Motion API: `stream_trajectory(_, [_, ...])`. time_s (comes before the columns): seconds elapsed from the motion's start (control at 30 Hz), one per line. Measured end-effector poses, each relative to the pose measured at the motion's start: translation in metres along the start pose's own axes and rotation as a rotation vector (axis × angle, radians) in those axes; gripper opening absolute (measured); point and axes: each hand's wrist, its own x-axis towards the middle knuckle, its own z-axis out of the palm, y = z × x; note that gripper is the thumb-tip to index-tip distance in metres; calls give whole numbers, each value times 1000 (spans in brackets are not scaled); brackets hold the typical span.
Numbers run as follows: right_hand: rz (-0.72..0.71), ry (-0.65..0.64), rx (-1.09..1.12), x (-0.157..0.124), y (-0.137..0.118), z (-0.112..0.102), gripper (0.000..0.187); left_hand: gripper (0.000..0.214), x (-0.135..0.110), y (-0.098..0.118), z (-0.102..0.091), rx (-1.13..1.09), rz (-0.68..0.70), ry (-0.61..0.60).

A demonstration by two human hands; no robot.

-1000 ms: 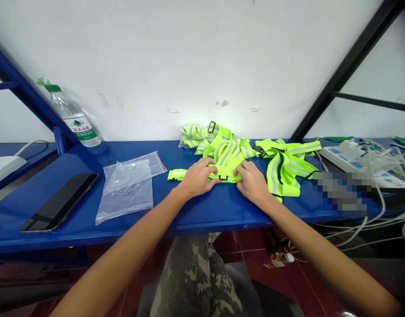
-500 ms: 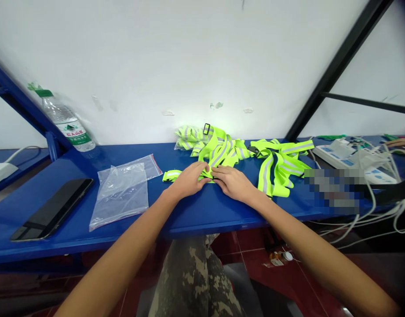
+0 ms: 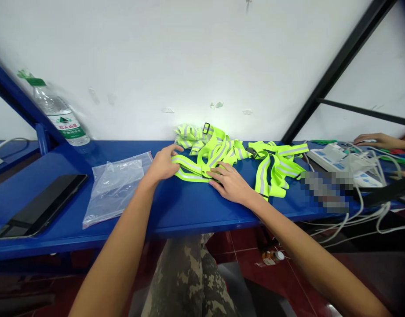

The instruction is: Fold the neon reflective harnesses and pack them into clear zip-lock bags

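L hand [image 3: 162, 165], R hand [image 3: 230, 182] on hi-vis strap [image 3: 189, 169] (reflective)

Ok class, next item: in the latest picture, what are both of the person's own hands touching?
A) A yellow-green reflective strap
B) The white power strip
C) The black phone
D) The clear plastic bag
A: the left hand and the right hand both rest on the loop of yellow-green reflective strap on the blue bench.

Nothing reads clearly — the water bottle [image 3: 49, 105] carries a white-and-green label [image 3: 65, 125] (its printed characters too small to make out).
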Motion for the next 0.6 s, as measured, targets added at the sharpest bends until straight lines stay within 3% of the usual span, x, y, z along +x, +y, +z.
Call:
stream_trajectory(0.17, [61,-32,-31,-3,-12,-5,44,43,4,22,22,-367,-31,405])
stream_trajectory(0.23, [58,-43,-32,-3,-18,-6,44,46,-1,35,33,-467,-39,462])
stream_trajectory(0.3, [50,-44,-10,-3,-23,-7,43,59,-10,47,45,-520,-38,417])
stream_trajectory(0.37, [47,-46,33,-2,-27,-9,42,68,-20,57,55,-438,31,335])
stream_trajectory(0.5, [44,-78,105,-3,-29,-12,36,43,-36,67,68,50,227,85])
stream_trajectory(0.6, [26,-53,196,-12,-27,-15,29,42,-40,65,74,289,387,-50])
